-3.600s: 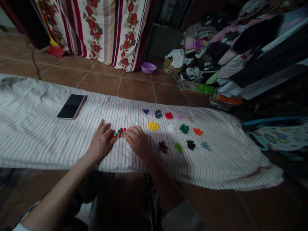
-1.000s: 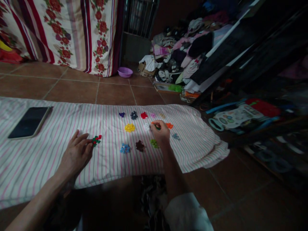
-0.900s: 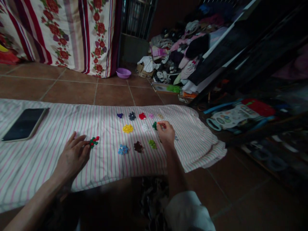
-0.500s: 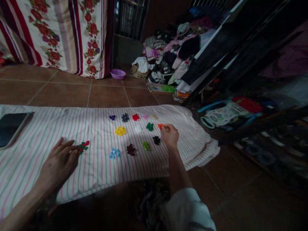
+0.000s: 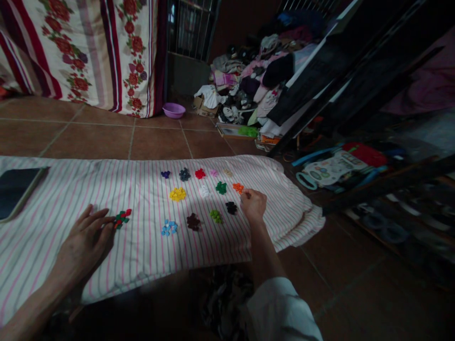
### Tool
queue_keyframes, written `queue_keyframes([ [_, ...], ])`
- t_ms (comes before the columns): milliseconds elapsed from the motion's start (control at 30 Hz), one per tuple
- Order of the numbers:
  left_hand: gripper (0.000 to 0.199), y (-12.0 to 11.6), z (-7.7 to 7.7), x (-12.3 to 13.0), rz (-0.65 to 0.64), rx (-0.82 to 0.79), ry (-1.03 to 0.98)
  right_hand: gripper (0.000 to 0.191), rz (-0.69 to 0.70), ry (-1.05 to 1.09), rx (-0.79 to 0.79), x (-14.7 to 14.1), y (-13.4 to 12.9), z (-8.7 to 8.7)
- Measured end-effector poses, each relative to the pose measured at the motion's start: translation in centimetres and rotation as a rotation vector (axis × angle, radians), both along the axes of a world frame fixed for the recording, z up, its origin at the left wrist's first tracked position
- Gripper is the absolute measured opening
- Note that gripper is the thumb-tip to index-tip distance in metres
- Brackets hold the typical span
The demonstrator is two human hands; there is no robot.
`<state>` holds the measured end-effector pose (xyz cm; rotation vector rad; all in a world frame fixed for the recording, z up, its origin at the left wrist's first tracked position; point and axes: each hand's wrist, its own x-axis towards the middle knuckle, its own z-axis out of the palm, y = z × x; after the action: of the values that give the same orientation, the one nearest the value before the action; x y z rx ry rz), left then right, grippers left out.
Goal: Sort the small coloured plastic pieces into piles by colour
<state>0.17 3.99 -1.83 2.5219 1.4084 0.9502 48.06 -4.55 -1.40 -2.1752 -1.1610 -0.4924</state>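
My left hand (image 5: 85, 241) rests palm down on the striped cloth (image 5: 142, 255), fingers apart. Its fingertips touch a small cluster of red and green plastic pieces (image 5: 122, 219). Just right of the orange pieces (image 5: 238, 188) is my right hand (image 5: 253, 204), its thumb and fingers pinched together; what they hold, if anything, is too small to make out. Near it lie piles of black pieces (image 5: 231, 207), dark green pieces (image 5: 221, 187) and lime green pieces (image 5: 215, 216). Farther left are yellow pieces (image 5: 177, 193), brown pieces (image 5: 193, 221) and light blue pieces (image 5: 169, 227).
Along the far side lie small piles of purple (image 5: 165, 174), dark grey (image 5: 184, 174), red (image 5: 200, 174), pink (image 5: 213, 173) and beige pieces (image 5: 228, 173). A dark-screened tablet or phone (image 5: 17, 192) is at the left. A purple basin (image 5: 174, 111) stands on the tiled floor.
My right hand has drawn slightly right and back from the orange pieces, which now show more fully. The left hand stays at the red and green cluster, almost still.
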Motion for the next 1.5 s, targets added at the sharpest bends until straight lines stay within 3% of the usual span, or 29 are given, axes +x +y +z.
queue_keyframes([
  [233, 0.035, -0.2, 0.3, -0.1, 0.003, -0.02, -0.006, 0.02, -0.009, -0.015, 0.031, 0.8, -0.5, 0.2],
  [500, 0.033, -0.3, 0.3, -0.1, 0.016, -0.035, -0.015, 0.026, -0.005, -0.035, 0.062, 1.2, -0.4, -1.0],
  [833, 0.038, -0.2, 0.3, 0.1, 0.071, -0.088, -0.042, 0.024, 0.086, -0.022, 0.21, -0.8, 0.8, 2.2],
  [967, 0.036, -0.1, 0.4, 0.3, 0.078, -0.115, -0.06, 0.023, 0.251, -0.005, 0.2, -5.0, 2.7, 3.5],
  [1133, 0.03, 0.0, 0.5, 0.1, 0.071, -0.118, -0.065, 0.023, 0.547, 0.056, 0.117, -13.4, 4.5, 4.9],
  [1333, 0.028, 0.1, 0.5, -0.4, 0.095, -0.127, -0.068, 0.023, 0.912, 0.1, -0.004, -21.4, 5.2, 4.2],
  [1500, 0.03, 0.0, 0.9, -0.5, 0.098, -0.151, -0.052, 0.019, 1.01, 0.12, -0.111, -25.7, 5.8, 3.8],
])
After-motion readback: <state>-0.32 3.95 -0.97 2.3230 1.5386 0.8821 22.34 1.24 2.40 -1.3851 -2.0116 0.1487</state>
